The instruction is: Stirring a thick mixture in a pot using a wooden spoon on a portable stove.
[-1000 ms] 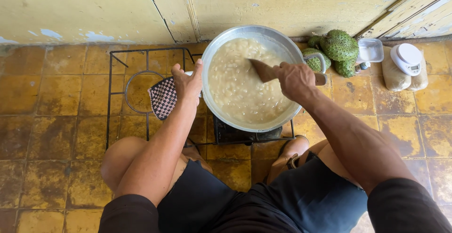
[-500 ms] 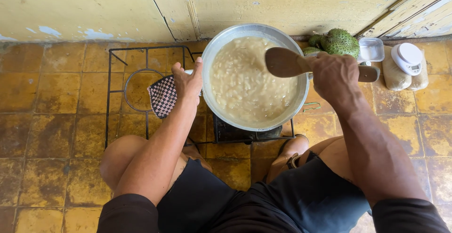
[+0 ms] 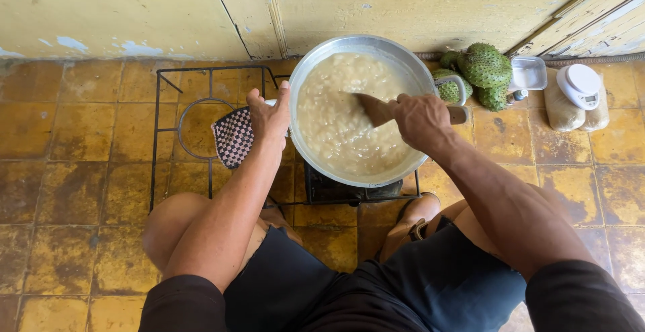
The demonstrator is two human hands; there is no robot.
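Pot (image 3: 316, 70) on a black burner frame (image 3: 158, 137), far centre of the yellow tiled floor (image 3: 74, 191), close to the wall. Full of a pale, lumpy mash (image 3: 336, 124).

Right hand (image 3: 420, 118) over the pot's right rim, fingers wrapped tight around a wooden paddle (image 3: 376, 108). Blade now down in the mash, pointing left toward the pot's middle; half a second earlier lifted clear above the right rim, out of the food. Handle end poking out past the rim on the right.

Left hand (image 3: 269, 114) at the pot's left edge, same spot as before, fingers pressed together on a checkered cloth (image 3: 234, 136) against the rim, thumb up over the edge. Cloth hanging down over the frame's empty ring, left of the pot.

Green spiky fruits (image 3: 484, 67) on the floor just right of the pot, near the wall. Small clear tub (image 3: 529, 72) beside them, then a white scale (image 3: 581, 83) resting on pale bags (image 3: 561, 110), far right.

Bare knees and dark shorts near, at the bottom of view, legs on either side of the burner.
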